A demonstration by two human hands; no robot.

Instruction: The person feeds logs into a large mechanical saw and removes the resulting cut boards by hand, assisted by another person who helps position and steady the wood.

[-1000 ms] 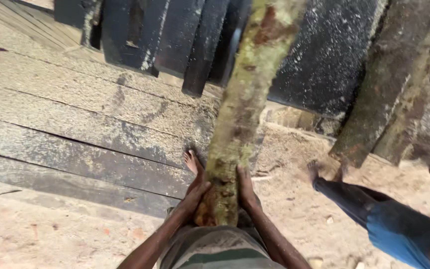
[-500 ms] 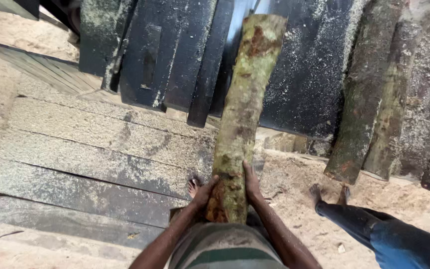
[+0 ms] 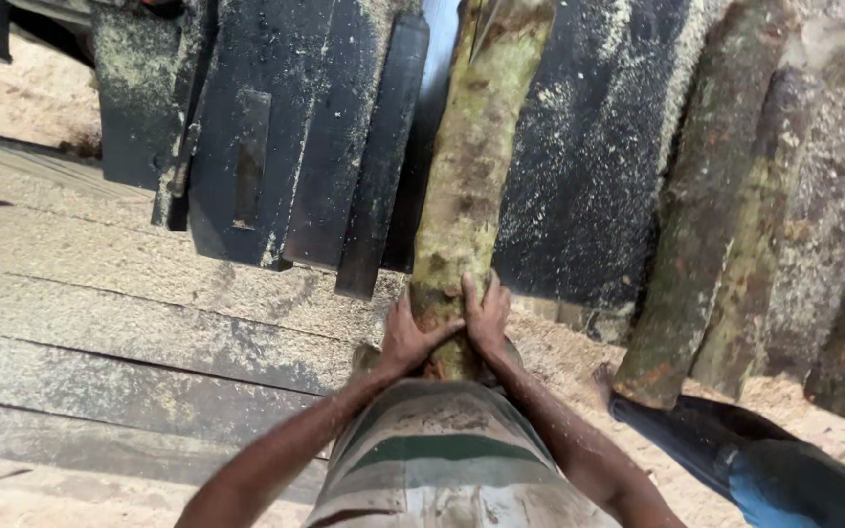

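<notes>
The person is holding a log (image 3: pixel 469 186) by its near end, both hands clamped round it just in front of their striped shirt (image 3: pixel 442 460). The left hand (image 3: pixel 411 337) is gripping the left side with fingers curled tight over the bark; the right hand (image 3: pixel 486 315) is pressing on the right side, fingers reaching up along the wood. Each grip is closed on the log. The log is stretching away from the person, mossy green and brown, its far end lying over the dark, sawdust-covered machine (image 3: pixel 589 166). To the left, dusty planks (image 3: pixel 149 323) are lying side by side on the floor. To the right, more logs (image 3: pixel 726 235) are leaning against the machine, and another person's leg (image 3: pixel 735 460) in blue trousers is standing near them.
</notes>
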